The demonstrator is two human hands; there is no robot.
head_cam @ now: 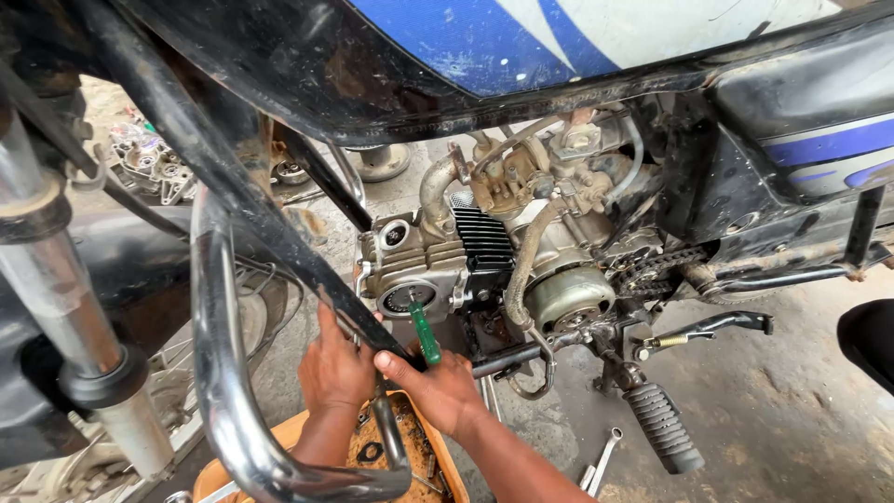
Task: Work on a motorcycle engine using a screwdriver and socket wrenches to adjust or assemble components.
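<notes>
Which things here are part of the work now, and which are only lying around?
In use:
- green-handled screwdriver, in the grip of the right hand
- engine, where its tip points
- left hand, beside the engine under the black frame tube

Lying about:
- spanners on the floor
- orange tray of small parts
- loose engine parts behind the motorcycle

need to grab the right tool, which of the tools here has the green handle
The screwdriver by the right hand, pointing up at the engine's round cover. The wrenches on the ground are bare metal, no coloured handle.
</notes>
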